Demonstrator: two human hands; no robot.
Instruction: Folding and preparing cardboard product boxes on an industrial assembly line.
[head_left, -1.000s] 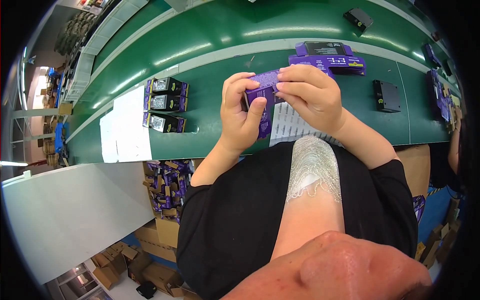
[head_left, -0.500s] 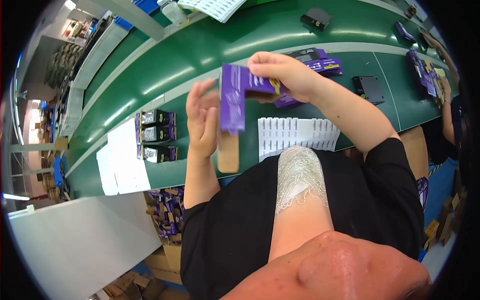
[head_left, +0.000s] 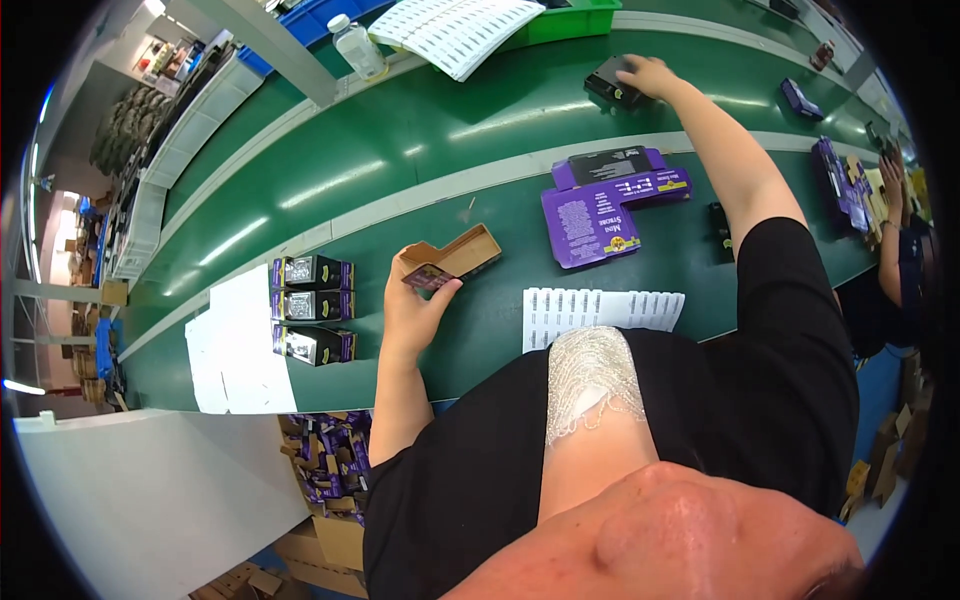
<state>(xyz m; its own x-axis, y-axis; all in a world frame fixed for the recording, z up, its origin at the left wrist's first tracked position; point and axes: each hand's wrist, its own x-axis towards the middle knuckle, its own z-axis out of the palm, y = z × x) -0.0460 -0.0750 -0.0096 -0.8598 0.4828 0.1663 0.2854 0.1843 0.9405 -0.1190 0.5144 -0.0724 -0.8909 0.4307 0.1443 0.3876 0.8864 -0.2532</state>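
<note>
An open-topped purple carton (head_left: 470, 252), bare brown cardboard inside, is tilted up in my left hand (head_left: 412, 315), its fingers wrapped round the near end. Far off to the right, my right hand (head_left: 652, 76) reaches over the green surface with its fingers on a flat black box-shaped unit (head_left: 610, 82). The fingertips there are partly hidden. Flattened purple cartons (head_left: 590, 215) lie in a stack between the two hands. Under my right forearm, another black unit (head_left: 718, 226) shows in part.
Three packed cartons (head_left: 315, 288) stand in a row at the left, beside white sheets (head_left: 235, 345). A label sheet (head_left: 600, 312) lies against my body. Further back are a clear bottle (head_left: 358, 48), more label sheets (head_left: 455, 30) and a green bin (head_left: 565, 25). Another person's hand (head_left: 892, 180) works at far right.
My right hand has left the purple carton and reached far right to the black unit. The carton now stands opened out in my left hand. The view has shifted slightly.
</note>
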